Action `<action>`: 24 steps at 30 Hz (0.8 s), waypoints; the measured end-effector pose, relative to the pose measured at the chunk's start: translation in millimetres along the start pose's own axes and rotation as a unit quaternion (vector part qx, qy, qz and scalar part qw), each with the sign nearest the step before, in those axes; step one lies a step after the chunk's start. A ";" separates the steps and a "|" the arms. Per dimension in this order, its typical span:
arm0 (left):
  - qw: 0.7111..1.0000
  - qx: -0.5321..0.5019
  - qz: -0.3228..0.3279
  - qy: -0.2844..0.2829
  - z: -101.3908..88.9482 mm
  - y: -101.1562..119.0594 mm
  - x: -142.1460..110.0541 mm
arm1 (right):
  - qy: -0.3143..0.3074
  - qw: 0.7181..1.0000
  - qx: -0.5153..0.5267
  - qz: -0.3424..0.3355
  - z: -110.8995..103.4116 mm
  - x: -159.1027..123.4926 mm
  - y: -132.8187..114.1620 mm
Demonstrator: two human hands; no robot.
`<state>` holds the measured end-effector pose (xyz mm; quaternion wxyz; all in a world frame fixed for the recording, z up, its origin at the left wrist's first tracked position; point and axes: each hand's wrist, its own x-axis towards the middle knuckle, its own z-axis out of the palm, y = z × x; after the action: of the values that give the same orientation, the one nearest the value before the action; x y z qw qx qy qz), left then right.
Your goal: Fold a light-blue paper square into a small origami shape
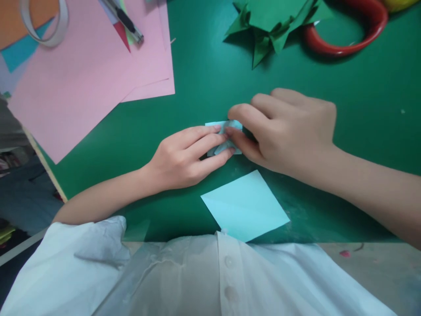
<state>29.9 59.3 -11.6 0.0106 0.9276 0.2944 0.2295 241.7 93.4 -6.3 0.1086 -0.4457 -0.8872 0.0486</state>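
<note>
A small folded piece of light blue paper (234, 149) lies on the green tabletop, partly covered by my fingers. My left hand (192, 154) rests on it from the left, its fingers stretched out and pressing it to the table. From the right, my right hand (283, 127) pinches the paper's upper right part between thumb and curled index finger; its other fingers are tucked in. Just below my hands lies a square sheet of light blue paper (246, 206), flat and turned at an angle, close to the table's front edge.
Pink sheets (98, 74) cover the upper left, with a box cutter (126, 22) and a white tape roll (63, 22) on them. Folded green paper (272, 26) with pointed tips lies at the top, beside red scissor handles (342, 50). A yellow object (399, 4) shows at the corner.
</note>
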 end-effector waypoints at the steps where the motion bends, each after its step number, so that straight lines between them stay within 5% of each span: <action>1: 1.000 -0.002 0.000 0.002 -0.1 0.2 0.5 | -0.017 1.000 0.001 0.006 -0.9 2.0 -1.8; 14: 0.998 0.047 0.029 0.034 -0.2 1.0 -1.6 | -0.048 0.998 -0.046 -0.012 -2.2 6.4 2.7; 24: 0.995 0.077 0.057 0.016 -2.7 -1.6 2.3 | 0.005 0.998 -0.027 -0.054 6.5 -0.8 5.0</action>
<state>29.6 61.5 -8.5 -0.0789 0.9371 0.2582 0.2211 244.4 95.8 -13.7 0.1031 -0.3997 -0.9107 0.0168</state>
